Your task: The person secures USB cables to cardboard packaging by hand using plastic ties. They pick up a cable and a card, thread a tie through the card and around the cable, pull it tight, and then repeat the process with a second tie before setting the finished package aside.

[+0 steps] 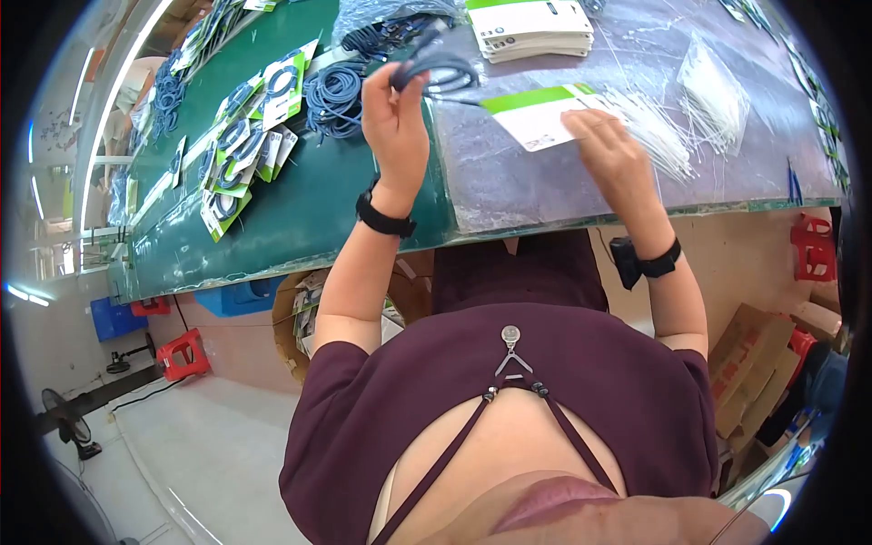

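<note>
My left hand point(395, 127) is closed on a coiled dark blue cable point(445, 74), pinched between thumb and fingers above the table. My right hand point(618, 159) grips the right edge of a green and white packaging card point(531, 120), its fingers lying over the card's face. The far left corner of the card reaches close to the cable. Just right of that hand lies a spread of white cable ties point(649, 132). Behind the left hand rests a bundle of coiled blue cables point(334, 98).
A stack of cards point(531, 32) stands at the back, beside a clear plastic bag point(386, 14). Carded cables point(241, 150) lie in a pile at left. A bag of white ties point(713, 95) and small blue tweezers point(794, 182) are at right. An open carton point(295, 313) sits below the table edge.
</note>
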Demonstrator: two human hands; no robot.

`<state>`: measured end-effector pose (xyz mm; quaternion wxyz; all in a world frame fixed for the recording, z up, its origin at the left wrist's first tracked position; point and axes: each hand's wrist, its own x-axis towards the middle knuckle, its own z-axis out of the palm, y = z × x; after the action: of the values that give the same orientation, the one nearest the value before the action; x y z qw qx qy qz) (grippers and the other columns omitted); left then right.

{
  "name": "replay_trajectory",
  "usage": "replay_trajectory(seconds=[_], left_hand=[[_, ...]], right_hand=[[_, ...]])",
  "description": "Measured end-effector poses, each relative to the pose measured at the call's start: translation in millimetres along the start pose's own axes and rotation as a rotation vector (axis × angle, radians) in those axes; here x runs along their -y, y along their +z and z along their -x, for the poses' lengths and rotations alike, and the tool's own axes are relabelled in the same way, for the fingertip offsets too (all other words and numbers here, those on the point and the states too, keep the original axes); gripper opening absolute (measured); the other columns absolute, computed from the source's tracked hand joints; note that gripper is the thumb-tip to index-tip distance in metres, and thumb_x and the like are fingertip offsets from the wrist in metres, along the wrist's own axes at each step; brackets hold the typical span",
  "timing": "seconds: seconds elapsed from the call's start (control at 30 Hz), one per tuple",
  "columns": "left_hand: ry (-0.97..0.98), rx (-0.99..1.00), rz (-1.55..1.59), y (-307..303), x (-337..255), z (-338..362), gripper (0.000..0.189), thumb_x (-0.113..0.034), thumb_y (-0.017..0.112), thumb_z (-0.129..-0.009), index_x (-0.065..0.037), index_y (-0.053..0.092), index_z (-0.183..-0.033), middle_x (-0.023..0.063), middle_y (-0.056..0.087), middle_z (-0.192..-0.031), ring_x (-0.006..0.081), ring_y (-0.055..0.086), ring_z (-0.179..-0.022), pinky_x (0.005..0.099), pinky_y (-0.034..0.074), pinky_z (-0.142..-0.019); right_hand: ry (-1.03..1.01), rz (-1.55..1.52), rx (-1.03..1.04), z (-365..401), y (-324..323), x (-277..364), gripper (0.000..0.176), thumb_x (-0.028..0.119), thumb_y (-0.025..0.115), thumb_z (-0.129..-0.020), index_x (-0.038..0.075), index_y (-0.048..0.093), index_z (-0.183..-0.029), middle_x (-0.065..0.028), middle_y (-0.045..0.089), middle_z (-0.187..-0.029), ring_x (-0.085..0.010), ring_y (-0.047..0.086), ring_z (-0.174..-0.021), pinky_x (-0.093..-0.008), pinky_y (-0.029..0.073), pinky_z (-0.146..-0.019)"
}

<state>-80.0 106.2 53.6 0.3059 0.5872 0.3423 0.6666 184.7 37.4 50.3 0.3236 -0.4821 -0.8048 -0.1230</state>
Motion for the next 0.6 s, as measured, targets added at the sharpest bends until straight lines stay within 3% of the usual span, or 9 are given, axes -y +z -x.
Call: replay_trajectory(seconds=[0.13, 0.23, 0.4, 0.5, 0.6], left_hand=[[0.099, 0.088, -0.055, 22, 1, 7, 0.014, 0.002, 0.060, -0.091, -0.002, 0.057, -0.103, 0.0112, 0.066, -0.104, 0.0191, 0.064, -0.096, 0.0281, 0.049, -0.084], [0.280, 0.551, -0.316, 17, 22, 35, 0.026, 0.011, 0.061, -0.081, -0.001, 0.058, -0.104, 0.0132, 0.065, -0.109, 0.0304, 0.061, -0.110, 0.0379, 0.047, -0.094], [0.082, 0.780, -0.482, 0, 24, 70, 0.037, 0.014, 0.059, -0.073, -0.002, 0.058, -0.106, 0.0139, 0.063, -0.111, 0.0380, 0.053, -0.120, 0.0435, 0.042, -0.102], [0.206, 0.780, -0.599, 3, 25, 68, 0.041, 0.013, 0.058, -0.072, -0.003, 0.059, -0.109, 0.0157, 0.063, -0.114, 0.0400, 0.053, -0.120, 0.0417, 0.044, -0.102], [0.254, 0.741, -0.608, 10, 15, 62, 0.041, 0.011, 0.057, -0.073, -0.002, 0.057, -0.113, 0.0157, 0.062, -0.114, 0.0374, 0.055, -0.118, 0.0421, 0.044, -0.101]], right_hand=[[-0.068, -0.071, 0.048, 10, 28, 20, 0.032, 0.003, 0.068, -0.078, 0.005, 0.064, -0.110, -0.0097, 0.066, -0.103, -0.0275, 0.064, -0.095, -0.0363, 0.054, -0.078], [0.113, -0.189, -0.002, 21, 49, 27, 0.033, 0.003, 0.069, -0.077, 0.005, 0.064, -0.110, -0.0098, 0.066, -0.103, -0.0265, 0.064, -0.095, -0.0351, 0.055, -0.077], [0.403, -0.402, -0.065, 37, 61, 49, 0.034, 0.005, 0.070, -0.076, 0.007, 0.065, -0.109, -0.0092, 0.066, -0.104, -0.0237, 0.064, -0.095, -0.0332, 0.055, -0.076], [0.035, -0.133, -0.038, 31, 55, 47, 0.034, 0.006, 0.071, -0.074, 0.009, 0.067, -0.108, -0.0060, 0.067, -0.104, -0.0213, 0.064, -0.093, -0.0312, 0.055, -0.074], [0.040, -0.137, -0.036, 36, 70, 41, 0.034, 0.005, 0.071, -0.074, 0.010, 0.068, -0.108, -0.0035, 0.067, -0.104, -0.0209, 0.064, -0.093, -0.0305, 0.055, -0.073]])
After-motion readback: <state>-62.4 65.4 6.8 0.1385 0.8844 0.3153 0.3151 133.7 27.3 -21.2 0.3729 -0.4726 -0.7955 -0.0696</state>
